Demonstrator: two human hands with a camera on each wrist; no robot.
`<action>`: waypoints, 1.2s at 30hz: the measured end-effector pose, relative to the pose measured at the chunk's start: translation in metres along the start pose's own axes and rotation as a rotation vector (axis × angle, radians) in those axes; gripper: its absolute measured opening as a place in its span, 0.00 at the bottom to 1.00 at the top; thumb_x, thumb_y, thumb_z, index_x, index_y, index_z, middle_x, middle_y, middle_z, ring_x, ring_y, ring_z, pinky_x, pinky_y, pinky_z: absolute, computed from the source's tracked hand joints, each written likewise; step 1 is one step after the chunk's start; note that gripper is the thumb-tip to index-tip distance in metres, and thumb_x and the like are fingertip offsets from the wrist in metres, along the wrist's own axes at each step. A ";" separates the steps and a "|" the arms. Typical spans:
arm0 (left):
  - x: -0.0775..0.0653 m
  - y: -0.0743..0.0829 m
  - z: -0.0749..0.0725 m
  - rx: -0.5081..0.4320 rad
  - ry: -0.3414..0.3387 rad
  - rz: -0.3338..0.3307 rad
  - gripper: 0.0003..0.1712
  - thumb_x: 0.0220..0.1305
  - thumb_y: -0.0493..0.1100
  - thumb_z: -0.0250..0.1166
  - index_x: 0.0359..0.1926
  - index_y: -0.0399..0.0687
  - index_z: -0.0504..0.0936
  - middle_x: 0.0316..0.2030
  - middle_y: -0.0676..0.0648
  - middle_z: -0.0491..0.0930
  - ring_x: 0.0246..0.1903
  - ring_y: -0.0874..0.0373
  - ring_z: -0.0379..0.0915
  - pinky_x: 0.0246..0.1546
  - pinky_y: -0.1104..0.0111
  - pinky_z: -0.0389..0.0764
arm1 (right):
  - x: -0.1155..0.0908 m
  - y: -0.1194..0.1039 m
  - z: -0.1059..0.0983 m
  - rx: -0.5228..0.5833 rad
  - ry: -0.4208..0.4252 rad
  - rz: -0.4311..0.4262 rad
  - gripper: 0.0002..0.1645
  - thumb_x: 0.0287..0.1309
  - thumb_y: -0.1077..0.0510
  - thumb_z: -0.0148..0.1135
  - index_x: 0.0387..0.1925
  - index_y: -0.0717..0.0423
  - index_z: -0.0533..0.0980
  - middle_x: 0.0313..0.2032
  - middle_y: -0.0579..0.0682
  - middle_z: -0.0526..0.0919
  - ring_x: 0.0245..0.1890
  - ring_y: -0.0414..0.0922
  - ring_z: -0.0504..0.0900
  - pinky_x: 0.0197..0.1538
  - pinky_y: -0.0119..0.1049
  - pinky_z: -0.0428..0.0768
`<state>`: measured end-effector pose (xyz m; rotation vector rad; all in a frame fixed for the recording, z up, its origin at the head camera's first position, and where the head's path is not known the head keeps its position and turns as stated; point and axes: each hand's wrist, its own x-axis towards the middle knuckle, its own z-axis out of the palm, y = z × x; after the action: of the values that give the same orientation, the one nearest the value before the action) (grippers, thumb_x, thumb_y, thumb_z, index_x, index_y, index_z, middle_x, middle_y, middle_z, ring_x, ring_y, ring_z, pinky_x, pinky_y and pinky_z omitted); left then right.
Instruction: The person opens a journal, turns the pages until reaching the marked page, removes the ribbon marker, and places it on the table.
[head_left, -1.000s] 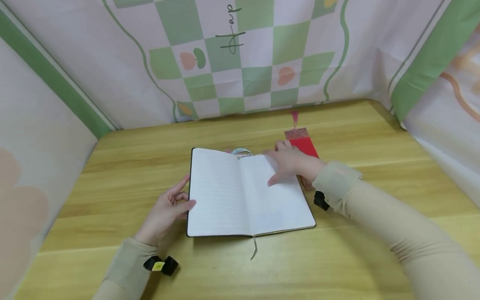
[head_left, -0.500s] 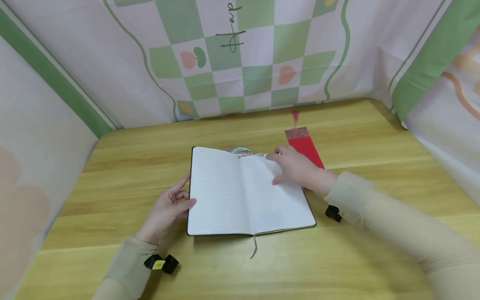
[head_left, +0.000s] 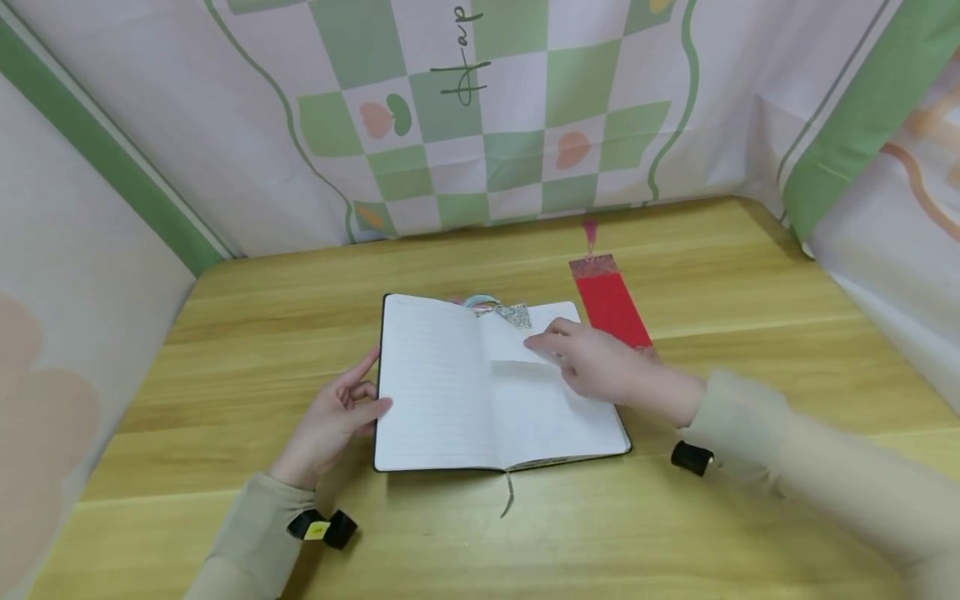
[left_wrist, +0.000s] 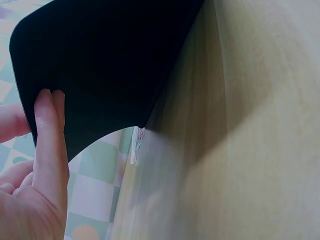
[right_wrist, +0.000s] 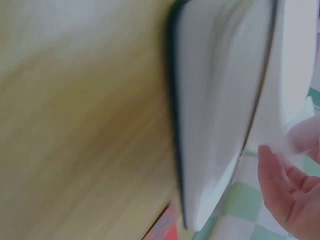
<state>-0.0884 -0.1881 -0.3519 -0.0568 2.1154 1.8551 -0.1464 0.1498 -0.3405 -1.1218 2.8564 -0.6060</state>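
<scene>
An open notebook (head_left: 442,383) with a black cover lies with its left side raised off the wooden table. My left hand (head_left: 330,429) holds that side by the edge, thumb on the lined page and fingers behind the black cover (left_wrist: 110,65). Over the right half, my right hand (head_left: 600,358) pinches a white page (right_wrist: 267,122) between thumb and fingers, its upper edge bent down towards me. Past the bent page, a patterned bookmark (head_left: 516,315) lies at the notebook's top, near pale blue and pink cords (head_left: 480,300).
A red bookmark (head_left: 611,308) with a pink tassel (head_left: 590,233) lies on the table (head_left: 262,317) to the right of the notebook. A grey ribbon (head_left: 509,498) hangs from the spine. A checked cloth (head_left: 517,100) stands behind the table.
My right hand has drawn the page's top edge down towards me, uncovering the patterned bookmark. The red bookmark shows more as the right arm shifted. My left hand has stayed put.
</scene>
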 end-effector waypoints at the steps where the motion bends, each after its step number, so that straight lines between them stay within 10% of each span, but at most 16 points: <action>1: 0.000 0.000 0.000 0.000 0.000 -0.001 0.42 0.63 0.32 0.59 0.73 0.57 0.52 0.30 0.54 0.72 0.27 0.64 0.69 0.30 0.71 0.76 | -0.001 -0.002 -0.001 0.039 -0.006 0.012 0.27 0.50 0.72 0.62 0.54 0.59 0.75 0.43 0.54 0.78 0.38 0.45 0.76 0.35 0.30 0.78; 19: -0.002 0.003 0.002 0.005 0.010 -0.014 0.42 0.64 0.32 0.59 0.73 0.58 0.52 0.29 0.54 0.72 0.26 0.64 0.69 0.29 0.71 0.75 | -0.001 -0.030 -0.012 0.789 -0.187 0.176 0.32 0.67 0.51 0.48 0.70 0.53 0.58 0.66 0.60 0.59 0.59 0.57 0.66 0.52 0.50 0.76; 36: -0.002 0.006 0.002 0.003 -0.001 -0.018 0.42 0.64 0.33 0.59 0.73 0.59 0.51 0.29 0.55 0.71 0.26 0.65 0.67 0.27 0.73 0.73 | 0.010 -0.067 0.012 0.403 -0.348 0.005 0.34 0.64 0.42 0.54 0.69 0.42 0.61 0.70 0.55 0.53 0.69 0.54 0.51 0.65 0.56 0.60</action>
<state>-0.0879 -0.1852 -0.3457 -0.0743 2.1102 1.8415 -0.1089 0.0944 -0.3264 -1.0313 2.3098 -0.8424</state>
